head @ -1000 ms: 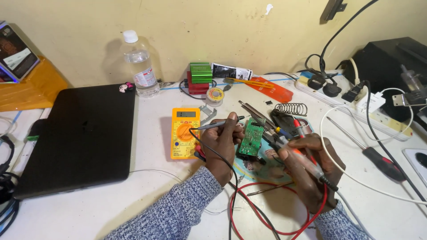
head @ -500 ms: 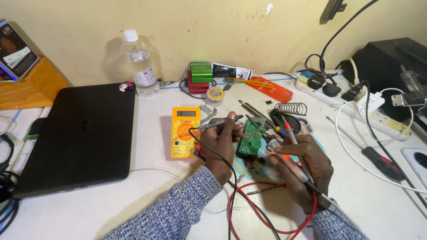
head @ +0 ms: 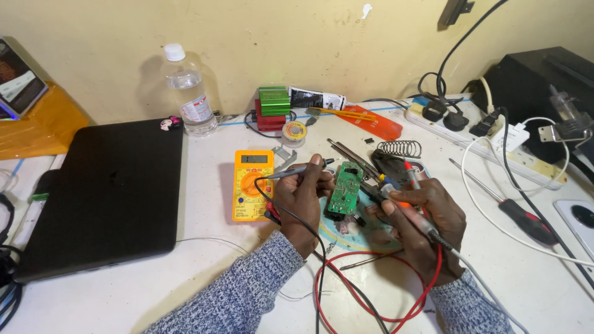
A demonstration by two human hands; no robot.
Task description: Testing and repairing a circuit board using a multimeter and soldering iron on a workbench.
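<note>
Now, head view: my left hand [head: 301, 199] grips black probe [head: 297, 171], tip toward green board [head: 345, 188]. Board stands tilted on mat between my hands, just right of yellow meter [head: 252, 184]. My right hand [head: 424, 226] clasps red probe [head: 411, 177] and pliers [head: 371, 188] near board edge. Laptop [head: 105, 192] lies far left.

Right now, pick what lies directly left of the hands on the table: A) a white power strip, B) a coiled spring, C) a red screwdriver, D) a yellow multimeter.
D: the yellow multimeter lies flat just left of the left hand, which holds a probe by the green circuit board.
</note>
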